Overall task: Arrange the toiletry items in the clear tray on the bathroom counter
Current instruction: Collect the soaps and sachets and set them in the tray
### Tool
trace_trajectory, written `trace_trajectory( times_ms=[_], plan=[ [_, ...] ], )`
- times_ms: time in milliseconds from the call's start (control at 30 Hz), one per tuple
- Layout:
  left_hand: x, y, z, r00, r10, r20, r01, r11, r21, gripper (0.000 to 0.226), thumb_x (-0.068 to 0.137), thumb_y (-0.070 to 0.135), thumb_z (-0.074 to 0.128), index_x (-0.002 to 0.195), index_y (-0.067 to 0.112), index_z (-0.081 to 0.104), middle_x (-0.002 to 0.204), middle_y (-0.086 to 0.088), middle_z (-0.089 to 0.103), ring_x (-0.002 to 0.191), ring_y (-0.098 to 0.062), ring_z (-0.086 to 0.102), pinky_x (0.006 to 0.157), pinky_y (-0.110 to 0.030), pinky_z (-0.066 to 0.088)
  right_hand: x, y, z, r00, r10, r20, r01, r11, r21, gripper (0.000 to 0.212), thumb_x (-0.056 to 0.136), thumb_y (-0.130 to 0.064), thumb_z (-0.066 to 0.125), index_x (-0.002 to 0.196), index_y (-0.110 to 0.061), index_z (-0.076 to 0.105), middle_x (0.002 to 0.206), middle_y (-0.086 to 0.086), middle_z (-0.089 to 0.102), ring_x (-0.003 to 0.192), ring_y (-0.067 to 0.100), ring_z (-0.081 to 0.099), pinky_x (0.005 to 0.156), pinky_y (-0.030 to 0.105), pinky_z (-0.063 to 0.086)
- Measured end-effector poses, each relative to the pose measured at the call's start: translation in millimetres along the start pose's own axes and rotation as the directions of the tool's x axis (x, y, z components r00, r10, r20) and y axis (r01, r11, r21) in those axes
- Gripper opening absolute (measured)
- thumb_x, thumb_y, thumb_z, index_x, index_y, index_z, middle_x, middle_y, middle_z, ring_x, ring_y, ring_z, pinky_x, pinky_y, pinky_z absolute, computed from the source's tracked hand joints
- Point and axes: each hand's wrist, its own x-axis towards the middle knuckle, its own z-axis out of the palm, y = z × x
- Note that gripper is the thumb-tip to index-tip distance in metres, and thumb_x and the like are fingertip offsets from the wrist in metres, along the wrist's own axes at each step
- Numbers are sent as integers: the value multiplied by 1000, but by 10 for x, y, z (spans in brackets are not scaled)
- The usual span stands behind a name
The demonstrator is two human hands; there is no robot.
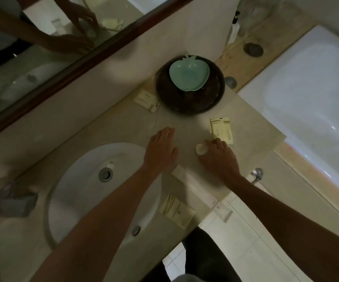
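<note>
Left hand (pixel 162 148) lies flat, fingers straight, on the desk (pixel 111 131) beside the sink (pixel 79 180); right hand (pixel 217 157) pinches a small round cap (pixel 200 149). Cream packet (pixel 221 129) sits just past it. Can't make out the clear tray.

Bare beige stone table (pixel 111 127) open between left hand (pixel 161 148) and dark round wooden bowl (pixel 190 98). Bowl, with mint apple-shaped dish (pixel 188 75) on top, blocks far side at wall. Cream flat sachet (pixel 221 129) just beside right hand (pixel 217 155). White oval sink (pixel 79 180) drops away left. Two more sachets (pixel 177 210) near front edge.
</note>
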Motion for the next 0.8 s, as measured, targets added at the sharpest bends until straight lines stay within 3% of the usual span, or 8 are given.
trace_trajectory(
  times_ms=[200, 333, 467, 533, 633, 733, 800],
  plan=[
    [736, -169, -29, 1000, 29, 3, -29, 992, 124, 63, 89, 32, 52, 145, 8, 35, 145, -15, 43, 131, -31, 41, 104, -43, 38, 247, 75, 244, 996, -94, -6, 94, 995, 31, 38, 94, -41, 54, 123, -17, 57, 121, 6, 56, 106, 28, 55, 83, 40, 48],
    [855, -139, 21, 995, 96, 33, -99, 987, 128, 62, 90, 31, 47, 146, 10, 33, 148, -15, 39, 132, -30, 40, 104, -43, 38, 329, 158, 230, 995, -100, -13, 100, 993, 64, 56, 86, -55, 58, 130, -20, 57, 129, 5, 54, 116, 30, 52, 94, 42, 42],
    [643, -200, 96, 991, 105, 87, -114, 987, 116, 59, 92, 31, 43, 145, 10, 32, 148, -12, 36, 132, -29, 38, 105, -42, 37, 420, 422, 79, 972, 129, -196, -124, 992, 37, 66, 89, -60, 53, 136, -14, 50, 133, 13, 50, 115, 33, 48, 94, 45, 41],
    [500, -318, 138, 991, 91, 97, -102, 988, 116, 58, 92, 31, 44, 145, 12, 31, 147, -11, 36, 130, -28, 38, 104, -41, 37, 500, 502, 59, 947, 264, -186, -258, 965, 52, 73, 86, -60, 55, 141, -13, 42, 132, 16, 46, 115, 35, 44, 94, 46, 39],
    [359, -446, 156, 993, 84, 88, -94, 988, 119, 55, 92, 31, 44, 144, 13, 32, 145, -9, 37, 127, -27, 41, 102, -41, 39, 604, 426, 64, 927, 354, -120, -320, 917, 237, 75, 80, -46, 68, 141, -12, 40, 127, 15, 45, 111, 33, 45, 92, 44, 42],
    [296, -476, 126, 992, 103, 68, -110, 988, 112, 55, 92, 29, 45, 143, 12, 34, 143, -10, 39, 125, -28, 43, 100, -42, 41, 668, 240, 9, 935, 340, -101, -240, 815, 528, 58, 75, -19, 74, 127, -13, 50, 121, 9, 51, 106, 28, 53, 84, 38, 47],
    [293, -472, 95, 994, 97, 51, -102, 988, 112, 55, 92, 30, 47, 143, 13, 34, 144, -9, 39, 125, -27, 43, 100, -41, 41, 706, 114, -19, 946, 298, -128, -167, 786, 596, 53, 73, -14, 74, 122, -16, 54, 117, 6, 54, 102, 23, 55, 79, 32, 47]
  ],
)
